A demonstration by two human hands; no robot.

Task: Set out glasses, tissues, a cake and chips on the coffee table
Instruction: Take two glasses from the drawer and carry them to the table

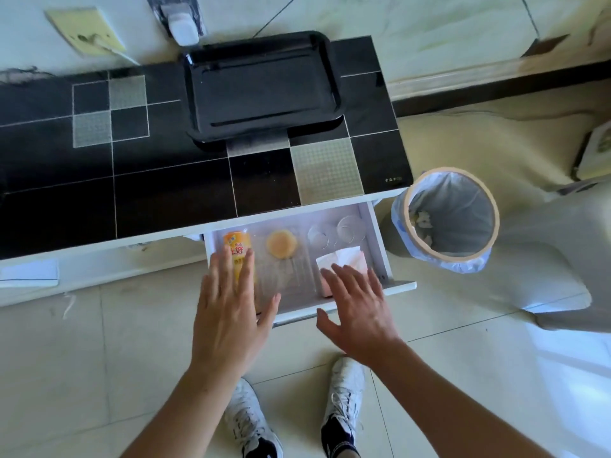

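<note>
four task items sit in the open drawer under the coffee table, none set out yet. chips can lies at the drawer's left end, partly under the left hand; stiff tube, probably light, likely rolls, so best taken round its middle. cake sits in a clear plastic box mid-drawer; soft and crushable by the look, lift by the box's sides, keep it level. two glasses stand at the back right, transparent and hard to read; fragile, slick, take each round the wall one at a time. tissues at front right, partly beneath the right hand; soft, light pack, a pinch across its width should do. both hands hover flat over the drawer, fingers straight and spread, holding nothing; cannot tell if the fingertips touch anything. black tray rests on the tabletop behind, a likely landing spot. lined waste bin stands just right of the drawer.
</note>
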